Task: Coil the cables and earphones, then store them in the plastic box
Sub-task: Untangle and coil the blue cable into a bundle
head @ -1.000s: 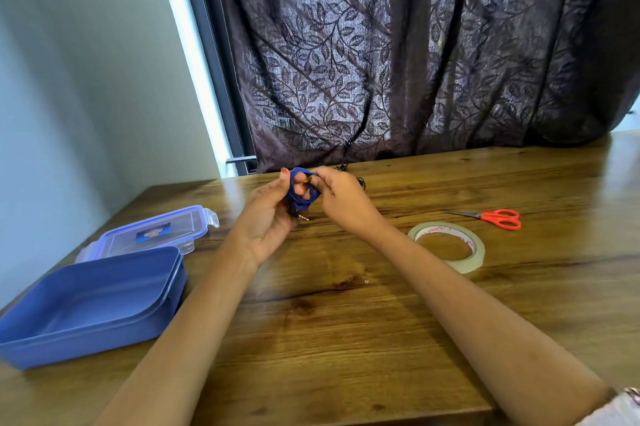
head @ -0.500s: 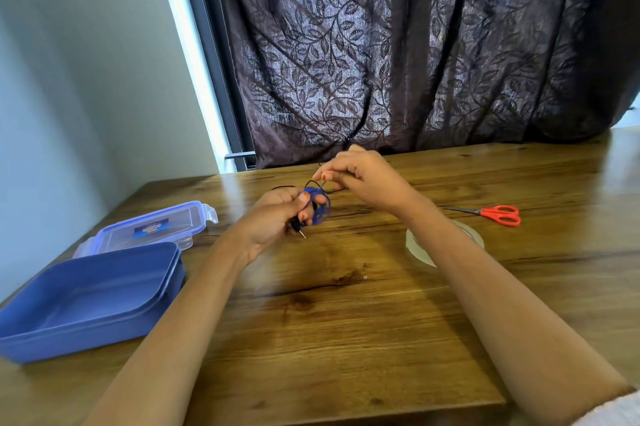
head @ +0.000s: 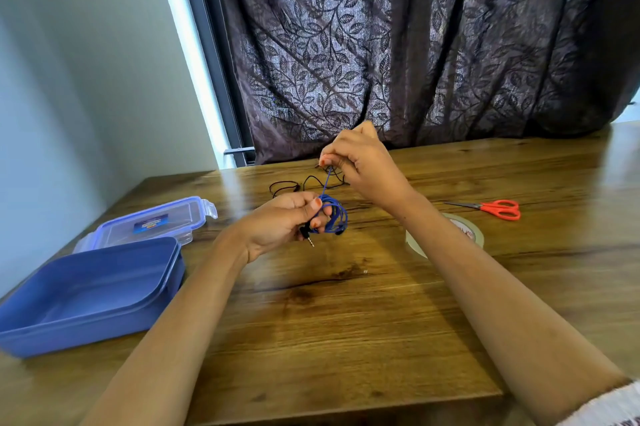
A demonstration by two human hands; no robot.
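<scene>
The left hand (head: 280, 226) curls its fingers round the blue earphone cable (head: 337, 217). The right hand (head: 363, 162), raised above this grip, pinches its loose strand.

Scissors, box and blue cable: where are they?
Scissors (head: 500, 209): head view, on the orange handles.
Box (head: 90, 330): head view, on the front wall.
Blue cable (head: 341, 217): head view, on the coiled loops.

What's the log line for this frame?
phase: coiling | left hand: holds coiled blue cable | right hand: pinches its free end | plastic box: empty
</scene>
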